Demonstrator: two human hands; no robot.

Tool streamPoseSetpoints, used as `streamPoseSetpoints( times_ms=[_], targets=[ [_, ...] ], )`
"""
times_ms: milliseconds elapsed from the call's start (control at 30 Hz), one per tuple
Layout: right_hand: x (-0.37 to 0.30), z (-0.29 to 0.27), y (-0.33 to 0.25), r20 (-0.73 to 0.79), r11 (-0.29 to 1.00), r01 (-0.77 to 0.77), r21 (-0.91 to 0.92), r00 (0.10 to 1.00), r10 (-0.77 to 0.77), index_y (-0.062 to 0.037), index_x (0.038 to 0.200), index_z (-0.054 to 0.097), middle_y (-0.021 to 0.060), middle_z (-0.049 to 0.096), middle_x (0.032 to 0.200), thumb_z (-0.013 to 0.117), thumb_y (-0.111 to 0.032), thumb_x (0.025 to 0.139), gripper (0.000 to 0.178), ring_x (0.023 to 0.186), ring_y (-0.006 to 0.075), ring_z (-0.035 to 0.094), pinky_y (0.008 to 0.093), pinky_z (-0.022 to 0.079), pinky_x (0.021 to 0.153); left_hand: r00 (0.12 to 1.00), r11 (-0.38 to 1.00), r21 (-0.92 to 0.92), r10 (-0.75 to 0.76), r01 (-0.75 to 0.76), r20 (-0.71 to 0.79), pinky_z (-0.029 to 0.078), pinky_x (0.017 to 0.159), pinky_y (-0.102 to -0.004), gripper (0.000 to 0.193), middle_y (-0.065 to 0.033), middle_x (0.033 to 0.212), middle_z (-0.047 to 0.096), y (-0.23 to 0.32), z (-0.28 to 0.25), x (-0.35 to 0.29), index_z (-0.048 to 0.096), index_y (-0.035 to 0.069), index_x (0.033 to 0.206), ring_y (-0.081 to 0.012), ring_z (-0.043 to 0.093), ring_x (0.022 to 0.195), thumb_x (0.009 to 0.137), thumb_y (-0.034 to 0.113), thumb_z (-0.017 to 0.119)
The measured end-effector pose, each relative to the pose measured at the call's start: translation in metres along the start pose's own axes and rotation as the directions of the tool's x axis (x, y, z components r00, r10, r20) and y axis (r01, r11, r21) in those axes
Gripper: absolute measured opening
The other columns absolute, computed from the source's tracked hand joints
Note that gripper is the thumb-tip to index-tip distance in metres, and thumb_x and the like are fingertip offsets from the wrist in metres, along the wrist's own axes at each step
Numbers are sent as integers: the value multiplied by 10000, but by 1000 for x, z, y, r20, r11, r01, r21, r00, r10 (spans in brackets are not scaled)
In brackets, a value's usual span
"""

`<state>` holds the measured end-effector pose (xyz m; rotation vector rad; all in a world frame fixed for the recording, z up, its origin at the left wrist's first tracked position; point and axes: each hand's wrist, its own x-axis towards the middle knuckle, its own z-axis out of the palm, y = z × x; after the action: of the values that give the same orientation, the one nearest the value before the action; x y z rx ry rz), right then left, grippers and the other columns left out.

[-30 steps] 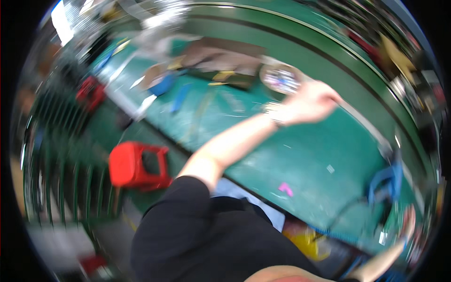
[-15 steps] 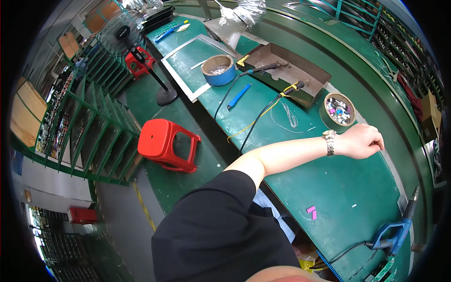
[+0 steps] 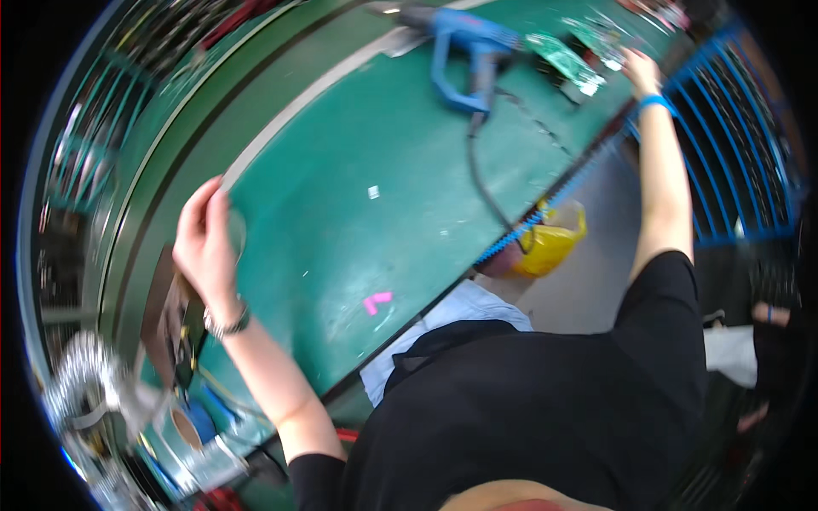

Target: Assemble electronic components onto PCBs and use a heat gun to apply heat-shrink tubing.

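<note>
My left hand point(image 3: 204, 243), with a metal-band watch on the wrist, is over the far left edge of the green table. Its fingers are curled and pressed together; whatever they hold, if anything, cannot be made out. My right hand point(image 3: 641, 72), with a blue wristband, reaches out at the far right, at green circuit boards point(image 3: 562, 61). Blur hides whether its fingers grip one. A blue hot air gun point(image 3: 477, 55) lies left of the boards, its cord running toward the near edge. Two small pink pieces point(image 3: 375, 302) lie on the table point(image 3: 341, 247) near my body.
A small white piece point(image 3: 373, 192) lies mid-table. At lower left are a silver duct point(image 3: 81, 375), a blue ring-shaped container point(image 3: 194, 424) and cables. A yellow bag point(image 3: 554, 243) hangs below the table's near edge. Blue racks point(image 3: 733, 145) stand at right; another person point(image 3: 771, 341) is at the right rim.
My view has swung to the right along the table. My right hand has come into view at the circuit boards. The hot air gun now appears at the top; the red stool has mostly left view.
</note>
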<state>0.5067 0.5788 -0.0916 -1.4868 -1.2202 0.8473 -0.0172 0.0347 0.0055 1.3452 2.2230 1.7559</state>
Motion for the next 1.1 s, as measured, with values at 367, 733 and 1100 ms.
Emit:
streamPoseSetpoints(
  times_ms=[367,733,1100],
  targets=[
    [-169,-39,-21,267,638,483,-600,872,-410,66,1321,403,213,583,1178,791,-521,611,1000,1085,326,575,370,468,907,996,993,-120,16,-5,89,461,714,-172,201,-17,931,663,4,20,3,644,22,1098,-45,595,826,922,104,591],
    [-148,13,-18,34,578,314,-753,896,-443,48,1284,458,238,550,1200,725,-592,645,943,1129,371,517,411,420,973,997,993,-115,34,-26,71,454,683,-159,201,-17,927,661,3,11,1,637,14,1101,-36,584,799,926,98,582],
    [-212,-14,-30,88,501,539,-677,735,-672,-48,1187,560,166,518,1200,686,-480,776,610,1108,303,506,382,423,933,995,982,-178,73,-59,71,482,740,-184,204,-50,960,664,16,9,0,631,-5,1105,-63,603,831,920,65,580]
  ],
)
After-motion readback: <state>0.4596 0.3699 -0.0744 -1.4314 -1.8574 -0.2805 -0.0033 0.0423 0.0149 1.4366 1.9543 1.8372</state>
